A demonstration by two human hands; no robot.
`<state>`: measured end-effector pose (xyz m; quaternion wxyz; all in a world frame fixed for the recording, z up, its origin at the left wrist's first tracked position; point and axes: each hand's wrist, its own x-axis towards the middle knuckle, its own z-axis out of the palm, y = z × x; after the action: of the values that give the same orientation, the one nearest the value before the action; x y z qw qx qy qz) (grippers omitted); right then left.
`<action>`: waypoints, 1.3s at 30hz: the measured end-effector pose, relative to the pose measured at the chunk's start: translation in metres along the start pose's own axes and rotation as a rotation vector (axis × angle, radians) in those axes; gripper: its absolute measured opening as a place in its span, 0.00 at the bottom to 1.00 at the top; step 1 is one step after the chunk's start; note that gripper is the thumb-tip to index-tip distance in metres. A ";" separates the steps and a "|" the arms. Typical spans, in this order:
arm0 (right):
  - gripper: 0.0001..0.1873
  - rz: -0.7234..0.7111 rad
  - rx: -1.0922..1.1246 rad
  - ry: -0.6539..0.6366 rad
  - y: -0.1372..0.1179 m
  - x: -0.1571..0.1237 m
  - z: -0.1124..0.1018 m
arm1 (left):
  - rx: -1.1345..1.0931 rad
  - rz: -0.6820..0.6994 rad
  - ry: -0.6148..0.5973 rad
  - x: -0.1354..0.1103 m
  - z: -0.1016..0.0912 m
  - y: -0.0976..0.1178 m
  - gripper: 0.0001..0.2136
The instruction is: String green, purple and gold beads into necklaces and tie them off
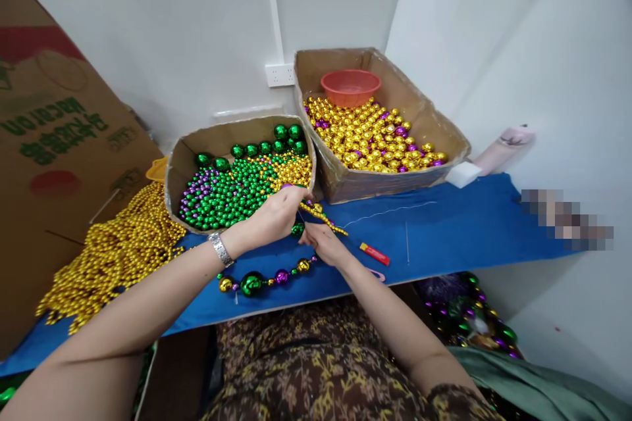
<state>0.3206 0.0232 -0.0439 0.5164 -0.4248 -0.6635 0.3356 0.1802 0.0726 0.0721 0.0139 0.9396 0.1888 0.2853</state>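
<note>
My left wrist wears a silver-coloured metal band (220,249), bright and made up of small links, closed in a ring just below my left hand (276,214). Past it my left forearm (168,284) is bare, and so are my right hand (323,242) and right forearm (385,309). Across my lap and middle I have on a dark brown garment (306,368), printed all over with small sprays of flowers and leaves in mustard yellow and paler tan. The same print covers my right sleeve (459,401), a short one, its loose edge falling around the upper arm above the elbow.
</note>
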 end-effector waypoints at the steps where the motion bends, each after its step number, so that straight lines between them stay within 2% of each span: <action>1: 0.31 0.000 -0.030 0.015 0.005 0.003 -0.002 | -0.021 -0.005 -0.028 -0.001 -0.003 0.001 0.20; 4: 0.28 -0.015 -0.156 0.107 0.010 0.011 -0.014 | -0.108 -0.098 -0.065 -0.002 -0.012 0.007 0.20; 8: 0.22 -0.049 -0.332 0.298 0.003 0.017 -0.031 | -0.245 -0.377 -0.083 -0.002 -0.017 0.012 0.11; 11: 0.21 -0.203 -0.638 0.390 -0.005 0.024 -0.041 | -0.305 -0.535 -0.097 0.003 -0.012 0.009 0.08; 14: 0.20 -0.439 -1.028 0.461 -0.012 0.031 -0.044 | -0.306 -0.548 -0.165 0.009 -0.007 0.003 0.09; 16: 0.20 -0.484 -1.103 0.507 -0.016 0.033 -0.041 | -0.290 -0.518 -0.234 0.011 -0.005 0.001 0.08; 18: 0.20 -0.426 -1.049 0.529 -0.019 0.029 -0.036 | -0.264 -0.491 -0.271 0.010 -0.005 -0.001 0.07; 20: 0.18 -0.305 -0.877 0.480 -0.024 0.017 -0.029 | -0.253 -0.506 -0.226 0.005 -0.005 -0.002 0.08; 22: 0.14 -0.184 -0.647 0.338 -0.032 -0.005 -0.023 | -0.302 -0.567 -0.123 -0.002 -0.006 -0.005 0.09; 24: 0.15 -0.124 -0.461 0.139 -0.044 -0.030 -0.020 | -0.402 -0.646 -0.004 -0.008 -0.007 -0.006 0.10; 27: 0.18 -0.166 -0.267 -0.167 -0.066 -0.057 -0.023 | -0.545 -0.707 0.118 -0.015 -0.006 -0.005 0.11; 28: 0.17 -0.165 -0.211 -0.208 -0.072 -0.060 -0.025 | -0.571 -0.705 0.139 -0.016 -0.005 -0.003 0.11; 30: 0.13 -0.101 -0.155 -0.127 -0.079 -0.056 -0.028 | -0.580 -0.664 0.139 -0.018 -0.001 0.004 0.11; 33: 0.11 0.061 -0.108 0.130 -0.073 -0.035 -0.028 | -0.500 -0.554 0.072 -0.022 0.005 0.018 0.09; 36: 0.13 0.154 0.044 0.216 -0.059 -0.017 -0.022 | -0.423 -0.436 0.026 -0.027 0.012 0.032 0.08; 39: 0.13 0.181 0.165 0.270 -0.050 -0.009 -0.014 | -0.382 -0.342 0.036 -0.032 0.017 0.037 0.08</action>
<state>0.3244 -0.0052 -0.0001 0.6017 -0.4803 -0.5173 0.3738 0.1778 0.0275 0.0453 0.2359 0.8691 0.2877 0.3260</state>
